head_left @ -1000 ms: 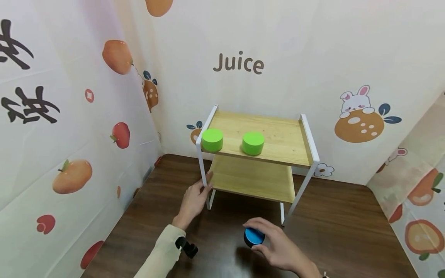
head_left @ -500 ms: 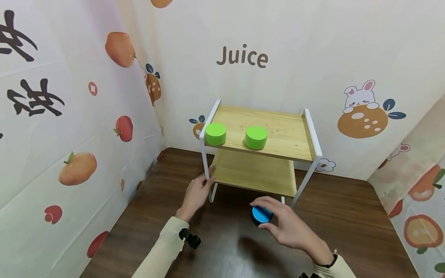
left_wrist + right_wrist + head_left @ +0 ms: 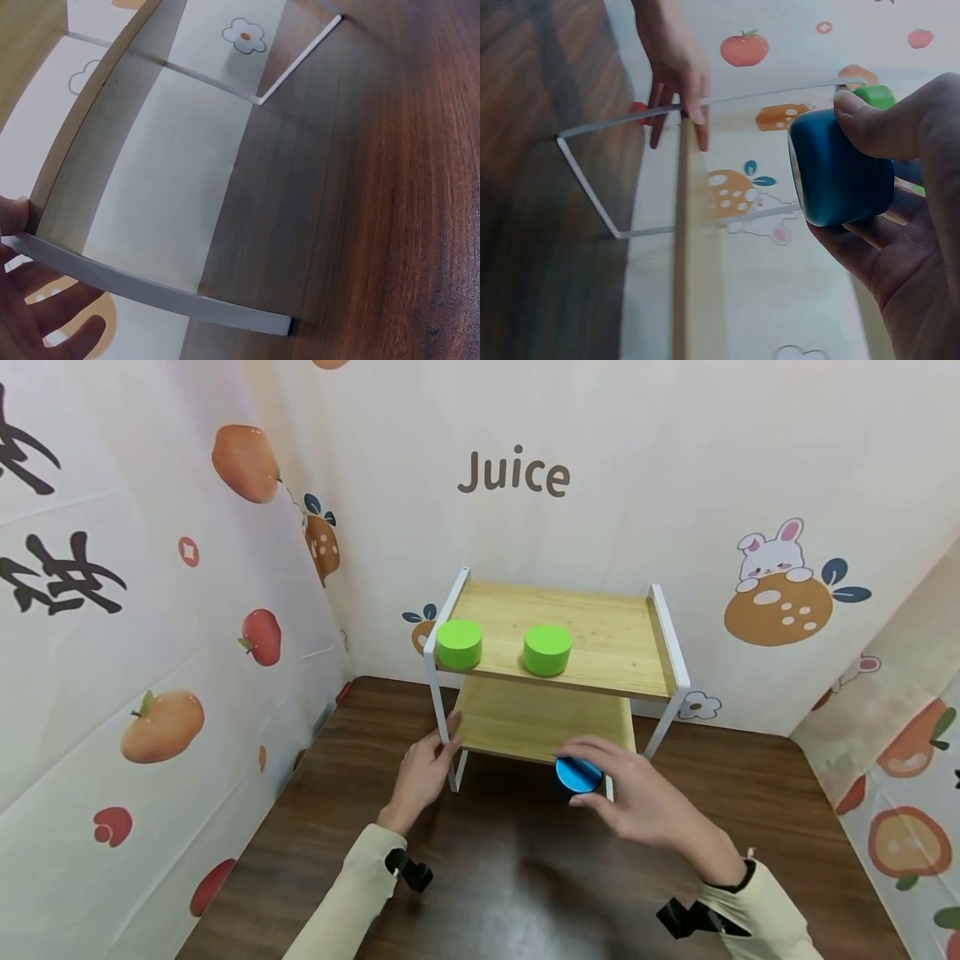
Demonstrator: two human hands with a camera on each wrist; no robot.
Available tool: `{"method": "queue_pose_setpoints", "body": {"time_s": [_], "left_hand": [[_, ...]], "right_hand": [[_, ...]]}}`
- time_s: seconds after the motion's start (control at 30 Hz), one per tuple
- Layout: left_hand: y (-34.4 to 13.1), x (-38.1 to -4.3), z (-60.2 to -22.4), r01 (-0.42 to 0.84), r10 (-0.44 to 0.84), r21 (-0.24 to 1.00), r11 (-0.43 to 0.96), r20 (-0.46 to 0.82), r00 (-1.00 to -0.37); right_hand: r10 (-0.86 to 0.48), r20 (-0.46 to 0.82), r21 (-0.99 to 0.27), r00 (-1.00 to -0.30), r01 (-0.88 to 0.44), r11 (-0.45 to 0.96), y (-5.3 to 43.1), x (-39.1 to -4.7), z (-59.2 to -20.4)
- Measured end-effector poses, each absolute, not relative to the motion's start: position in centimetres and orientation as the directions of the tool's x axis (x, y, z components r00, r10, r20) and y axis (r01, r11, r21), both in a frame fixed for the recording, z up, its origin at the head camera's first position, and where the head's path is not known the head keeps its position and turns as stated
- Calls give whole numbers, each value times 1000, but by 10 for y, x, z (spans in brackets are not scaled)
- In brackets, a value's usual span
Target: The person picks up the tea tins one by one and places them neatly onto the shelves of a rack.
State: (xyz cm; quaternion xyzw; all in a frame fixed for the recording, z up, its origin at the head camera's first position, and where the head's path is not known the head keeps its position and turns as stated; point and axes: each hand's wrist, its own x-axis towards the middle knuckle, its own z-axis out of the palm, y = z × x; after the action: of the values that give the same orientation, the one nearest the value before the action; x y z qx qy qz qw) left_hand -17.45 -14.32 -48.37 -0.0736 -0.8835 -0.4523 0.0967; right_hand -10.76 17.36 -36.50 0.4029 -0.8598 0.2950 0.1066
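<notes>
A two-tier shelf rack [image 3: 600, 635] with pale wooden boards and white legs stands on a dark table. My left hand [image 3: 420, 774] grips its front left leg beside the lower board [image 3: 517, 720]; in the left wrist view the thumb lies at the board's edge and the fingers pass around the white leg [image 3: 157, 292]. My right hand [image 3: 648, 797] holds a blue cylinder [image 3: 579, 774] between thumb and fingers, in front of the lower board and apart from it. The right wrist view shows the blue cylinder [image 3: 844, 169] side-on. Two green cylinders [image 3: 459, 644] sit along the upper board's front edge.
The brown wooden table [image 3: 750, 827] extends around the rack. Printed cloth walls [image 3: 637, 485] with fruit and rabbit pictures enclose the back and both sides. Black straps with small devices [image 3: 697, 920] are on both wrists.
My right hand has lifted the blue cylinder off to the right and closer to the lower board. The left hand stays on the rack's leg, and the head view shifts slightly.
</notes>
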Motion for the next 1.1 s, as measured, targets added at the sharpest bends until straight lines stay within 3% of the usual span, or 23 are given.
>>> {"method": "queue_pose_setpoints", "body": {"time_s": [0.63, 0.97, 1.1], "left_hand": [[-142, -173, -483, 200, 32, 808, 554, 219, -975], [-141, -173, -482, 192, 28, 804, 563, 214, -976], [-142, -174, -483, 196, 29, 802, 564, 218, -976]], "right_hand": [[-600, 574, -282, -557, -822, 494, 186, -125, -282], [-517, 641, -221, -567, -782, 583, 202, -144, -270], [-485, 630, -228, -606, -742, 631, 208, -150, -269]]}}
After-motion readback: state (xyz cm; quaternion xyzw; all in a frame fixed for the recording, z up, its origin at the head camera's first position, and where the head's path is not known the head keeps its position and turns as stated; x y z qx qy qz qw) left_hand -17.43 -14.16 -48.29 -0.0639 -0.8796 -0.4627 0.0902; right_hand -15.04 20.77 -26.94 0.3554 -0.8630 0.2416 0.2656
